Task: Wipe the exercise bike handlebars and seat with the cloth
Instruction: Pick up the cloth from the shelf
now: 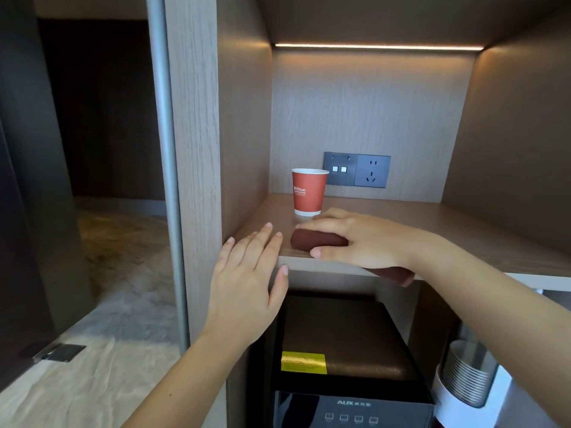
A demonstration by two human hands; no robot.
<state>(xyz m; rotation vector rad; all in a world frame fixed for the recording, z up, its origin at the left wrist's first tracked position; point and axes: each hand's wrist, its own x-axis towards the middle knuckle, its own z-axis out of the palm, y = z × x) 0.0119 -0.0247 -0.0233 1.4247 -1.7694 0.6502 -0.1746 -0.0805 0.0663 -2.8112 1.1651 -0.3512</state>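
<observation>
Nearest you, low in the cabinet, sits a black appliance (346, 366) with a yellow sticker (304, 362) on its top and a row of buttons on its front. To its right a stack of cups (466, 375) stands in a white holder.

Above that, your left hand (247, 285) is flat and relaxed, fingers straight and slightly spread. Its fingertips reach over the front left corner of the wooden shelf (463, 236); you cannot tell whether they touch the wood. It holds nothing.

Just to its right, your right hand (361, 239) is curled around the cloth (318, 240), a dark brown roll lying along the front edge of the shelf. One end of the roll pokes out past your fingers towards the left hand, and the other end shows under your wrist, hanging past the shelf edge.

Right behind your fingers a red paper cup (309, 193) stands upright on the shelf. On the back wall behind it is a grey socket plate (357, 173), and a light strip (378, 46) glows along the top of the niche
</observation>
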